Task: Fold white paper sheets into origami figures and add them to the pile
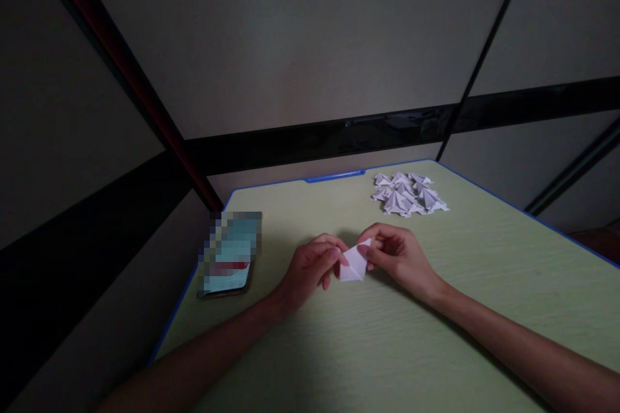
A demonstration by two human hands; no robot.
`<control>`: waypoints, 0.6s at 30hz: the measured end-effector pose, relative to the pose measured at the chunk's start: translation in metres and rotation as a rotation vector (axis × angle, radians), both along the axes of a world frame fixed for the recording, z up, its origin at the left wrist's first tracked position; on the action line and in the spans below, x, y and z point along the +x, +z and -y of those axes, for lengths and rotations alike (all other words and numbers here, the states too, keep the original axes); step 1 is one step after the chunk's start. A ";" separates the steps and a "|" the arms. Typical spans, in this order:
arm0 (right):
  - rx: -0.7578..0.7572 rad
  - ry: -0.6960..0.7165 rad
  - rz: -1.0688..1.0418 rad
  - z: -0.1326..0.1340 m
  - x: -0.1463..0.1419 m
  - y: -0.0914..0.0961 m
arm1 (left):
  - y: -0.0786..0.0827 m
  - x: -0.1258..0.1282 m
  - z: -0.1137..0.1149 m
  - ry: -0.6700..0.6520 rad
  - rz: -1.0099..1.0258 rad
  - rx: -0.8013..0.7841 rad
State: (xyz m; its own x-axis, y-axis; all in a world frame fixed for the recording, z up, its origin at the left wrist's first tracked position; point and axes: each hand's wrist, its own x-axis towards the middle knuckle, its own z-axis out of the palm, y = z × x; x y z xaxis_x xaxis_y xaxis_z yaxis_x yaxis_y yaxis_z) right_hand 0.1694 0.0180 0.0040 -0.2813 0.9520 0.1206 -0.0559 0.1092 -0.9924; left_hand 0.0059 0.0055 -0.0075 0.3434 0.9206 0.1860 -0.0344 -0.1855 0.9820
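Observation:
A small folded piece of white paper (354, 265) is held between both hands just above the light green table (387, 348). My left hand (310, 266) pinches its left edge with curled fingers. My right hand (398, 253) pinches its upper right corner between thumb and fingers. Both forearms reach in from the bottom of the view.
A pile of several folded white paper figures (407, 193) lies at the far right of the table. A phone (231, 253) with a lit screen rests near the left edge. The table has a blue rim (334, 175); dim walls with dark bands stand behind.

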 end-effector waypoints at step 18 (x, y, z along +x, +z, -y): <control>-0.134 0.040 -0.214 -0.007 0.003 -0.004 | 0.000 0.000 -0.002 0.111 0.099 -0.193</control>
